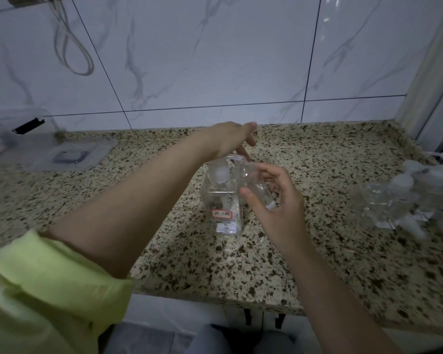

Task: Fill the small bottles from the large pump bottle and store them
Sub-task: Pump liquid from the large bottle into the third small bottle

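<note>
Sleeve: a yellow-green sleeve (49, 284) is seen lowest in the view, pushed up on the left forearm.
Right hand: the right hand (276, 200) is raised over the counter (317, 264); a small bottle (256, 183) is held tilted between its thumb and curled fingers, mouth end up toward the pump spout.
Left hand: the left hand (230, 140) is laid on the pump head from above, wrist bent down, fingers fairly straight and pointing away.
Pump bottle: the large clear pump bottle (223, 203) is stood upright just below the left hand and touching the small bottle, just left of the right hand.
Other bottles: a cluster of small bottles (407, 198) is stood well right of the right hand.
Box: a clear plastic box (36, 141) is set far left of the left hand.
</note>
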`<state>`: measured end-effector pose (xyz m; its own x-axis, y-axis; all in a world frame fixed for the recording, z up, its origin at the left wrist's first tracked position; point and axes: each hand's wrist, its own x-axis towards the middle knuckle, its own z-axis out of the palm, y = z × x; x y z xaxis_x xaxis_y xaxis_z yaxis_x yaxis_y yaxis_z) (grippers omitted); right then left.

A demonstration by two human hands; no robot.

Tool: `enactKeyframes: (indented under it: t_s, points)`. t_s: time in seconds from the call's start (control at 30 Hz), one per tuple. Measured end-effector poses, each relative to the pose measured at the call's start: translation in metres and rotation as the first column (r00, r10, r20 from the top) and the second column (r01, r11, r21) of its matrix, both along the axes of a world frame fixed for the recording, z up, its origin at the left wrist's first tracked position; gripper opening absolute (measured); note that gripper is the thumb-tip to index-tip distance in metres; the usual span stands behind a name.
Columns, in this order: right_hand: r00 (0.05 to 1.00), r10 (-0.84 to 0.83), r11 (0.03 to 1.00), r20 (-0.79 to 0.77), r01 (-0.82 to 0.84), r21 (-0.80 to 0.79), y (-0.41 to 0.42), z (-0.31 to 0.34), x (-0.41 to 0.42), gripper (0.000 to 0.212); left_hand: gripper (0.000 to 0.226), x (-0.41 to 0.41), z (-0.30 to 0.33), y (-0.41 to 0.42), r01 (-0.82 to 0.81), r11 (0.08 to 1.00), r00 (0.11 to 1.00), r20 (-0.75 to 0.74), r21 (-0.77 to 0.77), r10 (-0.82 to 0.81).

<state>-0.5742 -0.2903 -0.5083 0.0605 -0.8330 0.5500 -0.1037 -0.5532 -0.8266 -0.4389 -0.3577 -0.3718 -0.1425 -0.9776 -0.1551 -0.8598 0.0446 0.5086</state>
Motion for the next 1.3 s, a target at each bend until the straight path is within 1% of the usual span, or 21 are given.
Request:
enactKeyframes:
  t_s: [0.13,0.27,0.37,0.53,0.63,0.73,0.87,0.97,1.07,1.17,1.3]
  points:
    - [1.000,-0.006,1.000,0.012,0.006,0.011,0.0008,0.0011,0.0007,0.044,0.060,0.0002,-0.0019,-0.0012,0.000,1.000,1.000,-0.025,-0.012,-0.001]
    - [1.000,-0.003,1.000,0.007,0.003,0.007,0.0014,0.0009,0.0009,0.045,0.062,0.0011,-0.0014,-0.0015,0.005,1.000,1.000,-0.012,0.017,-0.004]
    - [1.000,-0.002,1.000,0.019,0.001,0.015,0.0020,0.0013,0.0014,0.044,0.060,0.0001,0.0012,-0.0022,0.002,1.000,0.998,-0.060,-0.006,-0.002]
    - [1.000,0.002,1.000,0.015,-0.002,-0.004,0.0022,0.0021,0.0008,0.043,0.063,0.0006,0.0005,-0.0017,-0.007,1.000,1.000,0.017,0.008,0.007]
    - [1.000,-0.004,1.000,0.013,0.004,0.022,0.0014,0.0017,0.0010,0.045,0.063,-0.0018,-0.0002,-0.0023,0.004,1.000,1.000,0.000,0.005,-0.004]
    - [1.000,-0.002,1.000,-0.005,0.002,0.025,0.0009,0.0002,0.0007,0.047,0.065,0.0000,-0.0006,-0.0024,-0.005,1.000,1.000,0.031,0.006,0.005]
    - [1.000,0.004,1.000,0.005,-0.004,0.027,0.0013,0.0010,0.0018,0.050,0.064,0.0016,-0.0003,-0.0031,0.001,1.000,1.000,0.009,-0.002,-0.001]
    - [1.000,0.006,1.000,-0.002,-0.005,0.030,0.0015,0.0007,0.0007,0.048,0.063,-0.0004,-0.0016,-0.0047,0.000,1.000,0.999,0.049,0.011,-0.001]
    - [1.000,0.011,0.998,0.010,-0.012,0.055,0.0025,0.0017,0.0012,0.049,0.062,0.0004,-0.0013,-0.0049,0.000,1.000,1.000,0.022,-0.005,0.000]
    - [1.000,0.019,0.998,0.009,-0.019,0.064,0.0029,0.0015,0.0012,0.045,0.064,0.0002,-0.0009,-0.0060,-0.009,0.999,0.997,0.076,0.051,0.005]
    - [0.999,0.020,0.997,0.027,-0.022,0.069,0.0020,0.0022,0.0014,0.041,0.063,-0.0009,0.0054,-0.0053,0.002,0.999,0.999,0.049,0.049,-0.004]
